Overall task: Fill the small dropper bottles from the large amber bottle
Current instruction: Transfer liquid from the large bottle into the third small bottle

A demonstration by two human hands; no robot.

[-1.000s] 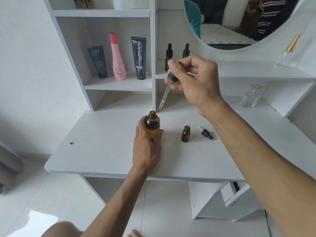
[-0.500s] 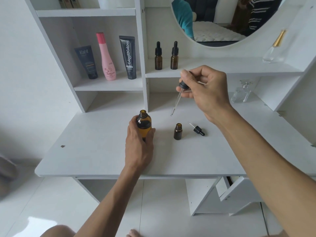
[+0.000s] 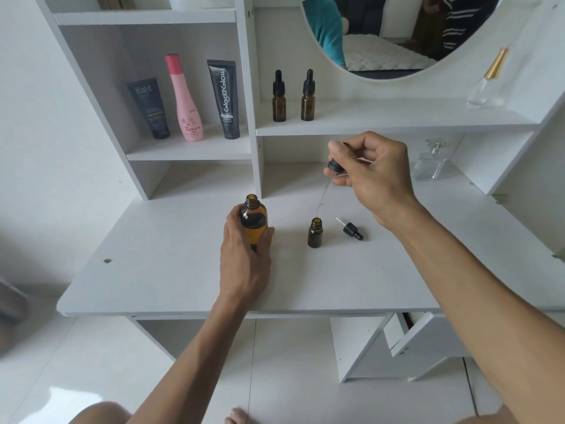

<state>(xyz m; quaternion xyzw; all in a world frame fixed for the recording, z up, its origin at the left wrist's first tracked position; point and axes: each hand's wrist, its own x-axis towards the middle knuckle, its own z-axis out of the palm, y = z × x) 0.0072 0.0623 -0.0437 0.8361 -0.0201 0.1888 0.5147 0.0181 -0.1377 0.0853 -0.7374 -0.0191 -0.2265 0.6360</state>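
The large amber bottle [image 3: 253, 220] stands uncapped on the white desk [image 3: 171, 264], and my left hand [image 3: 246, 258] grips it from the near side. My right hand [image 3: 371, 172] pinches the black bulb of a long glass dropper [image 3: 326, 186]; its tip hangs just above the mouth of a small open amber bottle [image 3: 315, 233]. A small black dropper cap [image 3: 351, 229] lies on the desk right of that bottle. Two capped small dropper bottles [image 3: 279, 97] [image 3: 308, 96] stand on the shelf behind.
On the left shelf stand a dark tube [image 3: 149, 110], a pink bottle [image 3: 184, 99] and a black tube [image 3: 224, 99]. Clear glass perfume bottles [image 3: 429, 163] [image 3: 486, 84] sit at the right. A round mirror [image 3: 397, 35] hangs above. An open drawer [image 3: 406, 332] juts out below the desk.
My right hand has carried the long dropper down and to the right, from above the large bottle to over the small open bottle. My left hand has stayed on the large bottle.
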